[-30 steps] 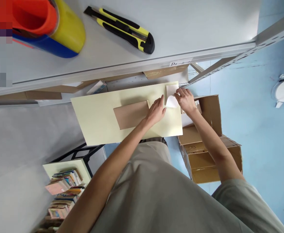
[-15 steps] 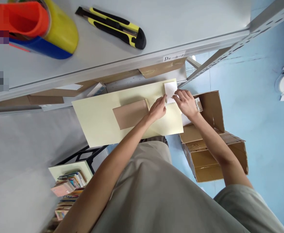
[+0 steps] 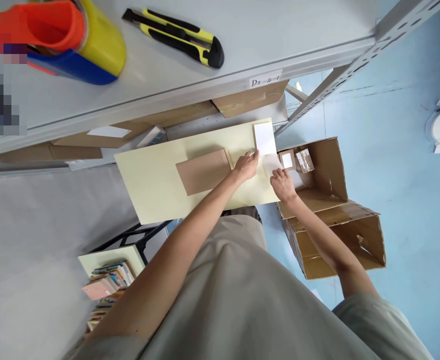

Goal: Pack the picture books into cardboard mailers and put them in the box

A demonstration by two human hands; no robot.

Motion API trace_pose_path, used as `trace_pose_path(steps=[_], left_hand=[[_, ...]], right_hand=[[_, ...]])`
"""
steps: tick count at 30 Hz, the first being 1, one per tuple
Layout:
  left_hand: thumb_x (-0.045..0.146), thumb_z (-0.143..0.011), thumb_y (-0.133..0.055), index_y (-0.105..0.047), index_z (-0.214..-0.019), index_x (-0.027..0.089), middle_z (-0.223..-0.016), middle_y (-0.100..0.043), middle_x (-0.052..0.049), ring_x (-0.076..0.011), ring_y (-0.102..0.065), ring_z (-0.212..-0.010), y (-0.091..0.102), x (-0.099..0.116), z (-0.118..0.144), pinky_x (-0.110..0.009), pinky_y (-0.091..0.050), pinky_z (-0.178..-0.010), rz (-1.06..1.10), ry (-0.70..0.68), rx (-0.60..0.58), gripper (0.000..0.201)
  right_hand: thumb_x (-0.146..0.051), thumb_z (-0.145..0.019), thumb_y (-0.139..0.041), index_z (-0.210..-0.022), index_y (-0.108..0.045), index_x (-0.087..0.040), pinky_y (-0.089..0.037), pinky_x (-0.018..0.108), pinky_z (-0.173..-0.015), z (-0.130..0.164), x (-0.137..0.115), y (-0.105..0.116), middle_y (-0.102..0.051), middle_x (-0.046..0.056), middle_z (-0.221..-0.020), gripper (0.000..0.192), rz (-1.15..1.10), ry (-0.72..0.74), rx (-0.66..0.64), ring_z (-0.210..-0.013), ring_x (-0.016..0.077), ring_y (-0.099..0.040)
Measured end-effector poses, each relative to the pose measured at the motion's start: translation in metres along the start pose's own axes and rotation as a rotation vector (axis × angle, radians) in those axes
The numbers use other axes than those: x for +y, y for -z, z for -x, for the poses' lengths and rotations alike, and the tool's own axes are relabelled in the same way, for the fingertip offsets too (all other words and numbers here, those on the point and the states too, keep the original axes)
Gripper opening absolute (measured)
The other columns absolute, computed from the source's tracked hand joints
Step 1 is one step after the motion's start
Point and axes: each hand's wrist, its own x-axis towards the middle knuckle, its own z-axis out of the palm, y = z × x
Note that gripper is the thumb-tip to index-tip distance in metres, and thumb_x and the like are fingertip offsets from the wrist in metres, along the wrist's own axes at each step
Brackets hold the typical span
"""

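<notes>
A white paper pad (image 3: 265, 139) lies near the right end of a pale yellow board (image 3: 152, 182). At the pad's lower left corner, my left hand (image 3: 247, 166) has its fingers curled and presses on the edge. My right hand (image 3: 283, 184) is closed on a loose white sheet of paper (image 3: 272, 163), pinched at its lower right end. That sheet is lifted and tilted just below the pad, partly over the board's right edge. Left of my left hand, a flat brown cardboard box (image 3: 203, 172) rests on the board.
Cardboard boxes (image 3: 340, 245) stand open at the right, one with small packages (image 3: 304, 161) inside. Above is a grey metal shelf (image 3: 242, 45) carrying a yellow-black box cutter (image 3: 178, 36) and a tape dispenser (image 3: 103, 45). Books (image 3: 110, 280) are stacked lower left.
My right hand has moved down toward me, drawing a white sheet off the pad. My left hand has stayed by the pad's lower left corner.
</notes>
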Motion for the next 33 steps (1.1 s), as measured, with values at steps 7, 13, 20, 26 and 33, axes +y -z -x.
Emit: trace_pose_path(steps=[7,13,20,26,33], left_hand=[[0.016,-0.102,-0.058,-0.063,-0.158,0.007,-0.157,-0.07,-0.027,-0.0359,-0.066,-0.147,0.016,0.021,0.014,-0.051,-0.055,-0.123,0.319,-0.03,0.127,0.057],[0.058,-0.103,-0.062,-0.078,-0.095,0.017,-0.093,-0.083,-0.011,-0.0259,-0.081,-0.092,0.055,-0.007,0.123,-0.037,-0.066,-0.082,1.134,0.019,0.12,0.044],[0.05,-0.094,-0.079,-0.082,-0.1,0.015,-0.108,-0.087,-0.017,-0.0269,-0.086,-0.089,0.085,-0.034,0.235,-0.04,-0.07,-0.081,1.261,0.019,0.304,0.035],[0.049,-0.099,-0.081,-0.08,-0.106,0.015,-0.105,-0.086,-0.014,-0.0276,-0.086,-0.093,0.083,-0.047,0.271,-0.04,-0.071,-0.079,1.215,0.057,0.456,0.035],[0.06,-0.093,-0.089,-0.078,-0.097,0.017,-0.099,-0.086,-0.013,-0.0246,-0.085,-0.084,0.076,-0.073,0.297,-0.034,-0.068,-0.07,1.223,0.009,0.531,0.045]], right_hand=[[-0.012,-0.098,-0.073,-0.105,-0.09,-0.024,-0.062,0.043,-0.091,0.018,-0.001,0.044,-0.09,0.017,-0.11,0.022,-0.153,-0.02,-0.173,-0.105,0.0348,-0.086],[-0.064,-0.093,-0.088,-0.099,-0.086,-0.023,-0.062,0.034,-0.072,0.005,0.014,0.102,-0.087,0.005,-0.094,0.041,-1.13,0.17,0.326,-0.082,0.0233,-0.08],[-0.062,-0.085,-0.098,-0.095,-0.084,-0.024,-0.062,0.034,-0.064,-0.021,-0.014,0.142,-0.084,0.002,-0.086,0.042,-1.201,0.266,0.371,-0.079,0.021,-0.077],[-0.062,-0.085,-0.1,-0.098,-0.083,-0.023,-0.063,0.035,-0.069,-0.03,-0.048,0.162,-0.086,0.004,-0.093,0.045,-1.112,0.356,0.328,-0.086,0.0226,-0.081],[-0.05,-0.085,-0.1,-0.099,-0.081,-0.021,-0.066,0.032,-0.069,-0.028,-0.096,0.175,-0.085,0.002,-0.089,0.037,-1.071,0.347,0.286,-0.087,0.022,-0.082]])
